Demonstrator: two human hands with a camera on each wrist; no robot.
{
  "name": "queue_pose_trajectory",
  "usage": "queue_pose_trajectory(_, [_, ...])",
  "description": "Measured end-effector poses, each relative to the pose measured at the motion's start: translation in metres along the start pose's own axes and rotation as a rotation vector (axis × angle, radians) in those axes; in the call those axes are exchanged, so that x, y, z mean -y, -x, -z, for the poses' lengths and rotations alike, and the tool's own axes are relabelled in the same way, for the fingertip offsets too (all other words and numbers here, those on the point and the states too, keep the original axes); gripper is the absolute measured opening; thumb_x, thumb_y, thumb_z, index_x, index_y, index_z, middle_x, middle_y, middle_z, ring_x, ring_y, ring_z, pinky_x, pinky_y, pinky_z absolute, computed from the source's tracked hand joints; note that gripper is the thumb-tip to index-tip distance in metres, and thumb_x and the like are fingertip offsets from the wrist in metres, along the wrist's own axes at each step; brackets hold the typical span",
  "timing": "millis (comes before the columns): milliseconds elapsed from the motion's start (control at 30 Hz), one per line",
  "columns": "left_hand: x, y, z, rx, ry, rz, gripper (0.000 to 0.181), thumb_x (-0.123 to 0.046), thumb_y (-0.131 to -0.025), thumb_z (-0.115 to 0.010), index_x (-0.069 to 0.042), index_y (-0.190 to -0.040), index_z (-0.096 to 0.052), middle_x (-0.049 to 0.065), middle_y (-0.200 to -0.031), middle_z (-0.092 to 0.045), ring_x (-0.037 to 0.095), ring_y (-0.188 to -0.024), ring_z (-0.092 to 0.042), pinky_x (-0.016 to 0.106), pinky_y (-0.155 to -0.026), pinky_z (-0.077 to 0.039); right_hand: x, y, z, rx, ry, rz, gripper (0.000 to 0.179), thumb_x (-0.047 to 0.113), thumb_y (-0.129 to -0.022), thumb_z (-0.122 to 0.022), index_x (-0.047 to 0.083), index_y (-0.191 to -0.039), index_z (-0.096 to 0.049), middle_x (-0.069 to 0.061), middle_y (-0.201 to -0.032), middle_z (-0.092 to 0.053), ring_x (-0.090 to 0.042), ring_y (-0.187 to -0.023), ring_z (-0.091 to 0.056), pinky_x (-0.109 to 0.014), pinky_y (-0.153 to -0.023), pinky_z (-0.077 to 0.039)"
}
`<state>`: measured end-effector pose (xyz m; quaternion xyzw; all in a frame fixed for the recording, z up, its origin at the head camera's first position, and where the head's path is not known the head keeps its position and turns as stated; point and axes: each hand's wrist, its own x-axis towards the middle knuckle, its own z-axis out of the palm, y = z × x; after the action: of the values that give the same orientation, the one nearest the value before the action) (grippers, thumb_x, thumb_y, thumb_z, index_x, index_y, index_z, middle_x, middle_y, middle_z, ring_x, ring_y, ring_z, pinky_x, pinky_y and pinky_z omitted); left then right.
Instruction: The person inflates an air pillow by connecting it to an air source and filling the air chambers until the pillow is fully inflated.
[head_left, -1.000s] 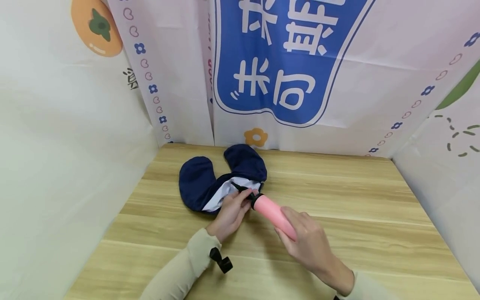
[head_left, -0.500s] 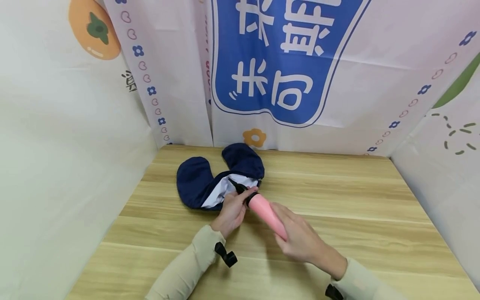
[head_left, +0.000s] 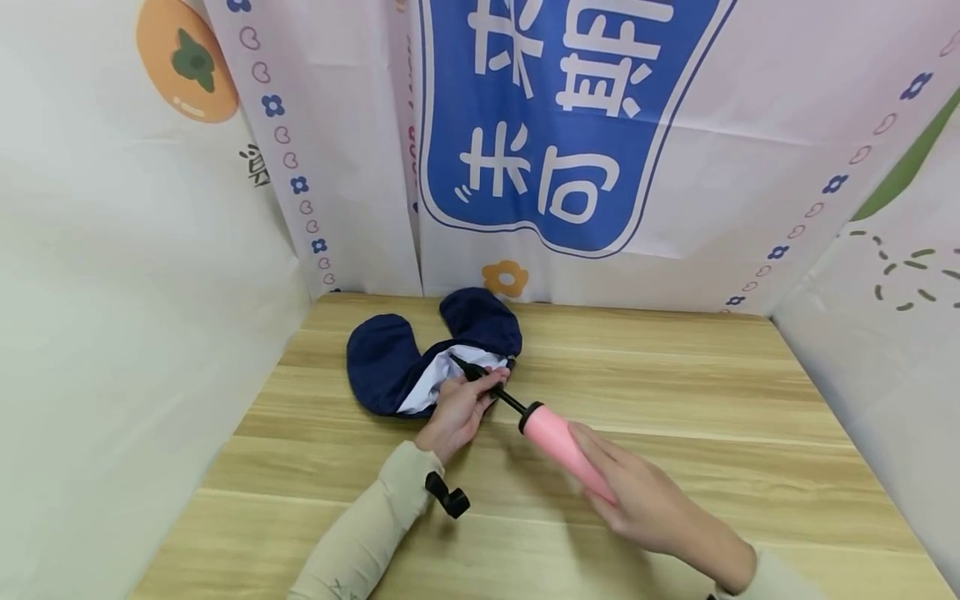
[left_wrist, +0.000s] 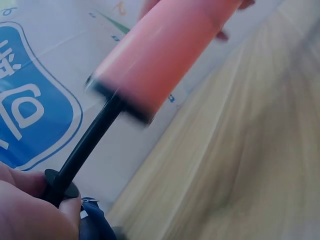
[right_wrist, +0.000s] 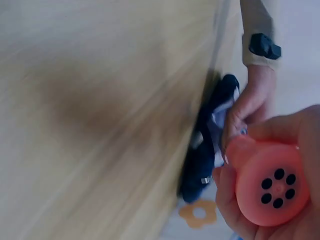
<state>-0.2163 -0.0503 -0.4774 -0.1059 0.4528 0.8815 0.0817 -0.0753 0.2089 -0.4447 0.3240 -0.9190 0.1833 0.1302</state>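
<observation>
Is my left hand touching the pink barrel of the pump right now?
Apart. The left wrist view shows bare black rod between your left hand and the pink barrel.

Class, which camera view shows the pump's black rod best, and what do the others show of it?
The left wrist view: the black rod spans large and close from the pink barrel to the left hand. The head view shows it small between the same two. The right wrist view shows none of it.
</observation>
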Motion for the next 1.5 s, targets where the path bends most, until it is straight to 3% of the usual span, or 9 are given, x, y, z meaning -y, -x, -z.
queue_pose_trajectory(167, [-0.001, -0.005, 0.000, -0.034, 0.033, -0.017, 0.023, 0.014, -0.097, -0.062, 0.011, -0.118, -0.054, 0.007, -0.090, -0.074, 0.014, -0.091, -0.077, 0.022, -0.089, -0.061, -0.001, 0.021, 0.028, -0.010, 0.050, 0.009, 0.084, 0.014, -0.081, -0.085, 0.006, -0.156, -0.049, -0.008, -0.150, -0.063, -0.023, -0.124, -0.071, -0.045, -0.096, -0.062])
queue_pose_trajectory(300, [-0.001, -0.004, -0.002, -0.036, 0.069, -0.023, 0.025, 0.016, -0.096, -0.062, 0.012, -0.120, -0.054, 0.008, -0.092, -0.072, 0.014, -0.089, -0.077, 0.022, -0.087, -0.062, 0.003, 0.024, 0.035, -0.064, 0.089, 0.010, 0.085, 0.015, -0.076, -0.087, 0.008, -0.154, -0.054, -0.006, -0.146, -0.067, -0.019, -0.114, -0.074, -0.042, -0.088, -0.064])
queue_pose_trajectory(600, [0.006, 0.014, -0.012, -0.011, 0.013, 0.028, 0.020, 0.010, -0.099, -0.061, 0.010, -0.118, -0.053, 0.004, -0.092, -0.075, 0.011, -0.094, -0.077, 0.020, -0.091, -0.060, 0.017, -0.030, -0.020, -0.186, 0.103, 0.024, 0.076, 0.012, -0.069, -0.081, -0.004, -0.141, -0.062, -0.018, -0.130, -0.074, -0.028, -0.094, -0.079, -0.040, -0.070, -0.065])
queue_pose_trajectory(800, [-0.001, 0.006, -0.002, 0.029, -0.022, 0.008, 0.020, 0.010, -0.100, -0.062, 0.010, -0.118, -0.053, 0.004, -0.092, -0.078, 0.012, -0.098, -0.076, 0.019, -0.089, -0.060, 0.012, -0.054, -0.036, -0.097, -0.001, -0.011, 0.075, 0.011, -0.080, -0.081, -0.007, -0.148, -0.054, -0.021, -0.141, -0.067, -0.033, -0.116, -0.075, -0.045, -0.091, -0.064])
queue_pose_trajectory(933, [-0.010, -0.003, 0.008, 0.021, 0.012, -0.001, 0.026, 0.017, -0.097, -0.060, 0.015, -0.122, -0.054, 0.008, -0.092, -0.078, 0.016, -0.097, -0.077, 0.023, -0.089, -0.061, 0.005, -0.045, -0.028, -0.030, -0.034, -0.002, 0.077, 0.014, -0.087, -0.083, -0.006, -0.153, -0.048, -0.024, -0.149, -0.061, -0.037, -0.129, -0.068, -0.048, -0.104, -0.058])
queue_pose_trajectory(1100, [-0.020, -0.009, 0.017, 0.012, 0.041, -0.004, 0.026, 0.019, -0.097, -0.058, 0.015, -0.122, -0.053, 0.010, -0.092, -0.076, 0.017, -0.098, -0.076, 0.023, -0.089, -0.061, 0.002, -0.019, -0.001, 0.023, -0.068, -0.035, 0.079, 0.017, -0.090, -0.082, 0.004, -0.159, -0.045, -0.017, -0.154, -0.059, -0.033, -0.132, -0.066, -0.050, -0.106, -0.057])
queue_pose_trajectory(1267, [-0.020, -0.007, 0.019, -0.027, 0.086, -0.030, 0.015, 0.018, -0.097, -0.056, 0.010, -0.110, -0.056, 0.008, -0.089, -0.075, 0.015, -0.091, -0.076, 0.021, -0.085, -0.061, 0.004, 0.005, 0.022, 0.028, -0.089, -0.095, 0.077, 0.018, -0.088, -0.083, 0.011, -0.157, -0.050, -0.003, -0.149, -0.064, -0.022, -0.129, -0.068, -0.048, -0.103, -0.059])
queue_pose_trajectory(1367, [-0.014, -0.001, 0.014, -0.018, 0.078, -0.030, 0.013, 0.017, -0.098, -0.056, 0.009, -0.108, -0.058, 0.006, -0.089, -0.076, 0.013, -0.090, -0.076, 0.021, -0.086, -0.061, 0.007, 0.003, 0.017, -0.032, -0.055, -0.092, 0.077, 0.017, -0.082, -0.086, 0.009, -0.152, -0.056, -0.003, -0.142, -0.069, -0.020, -0.121, -0.072, -0.046, -0.097, -0.062])
queue_pose_trajectory(1500, [-0.001, 0.006, 0.002, 0.013, 0.011, 0.000, 0.024, 0.010, -0.101, -0.059, 0.012, -0.125, -0.057, 0.004, -0.099, -0.078, 0.010, -0.095, -0.075, 0.021, -0.096, -0.059, 0.012, -0.020, -0.008, -0.120, 0.010, -0.076, 0.075, 0.015, -0.076, -0.085, 0.002, -0.146, -0.060, -0.012, -0.135, -0.073, -0.028, -0.113, -0.076, -0.045, -0.092, -0.064])
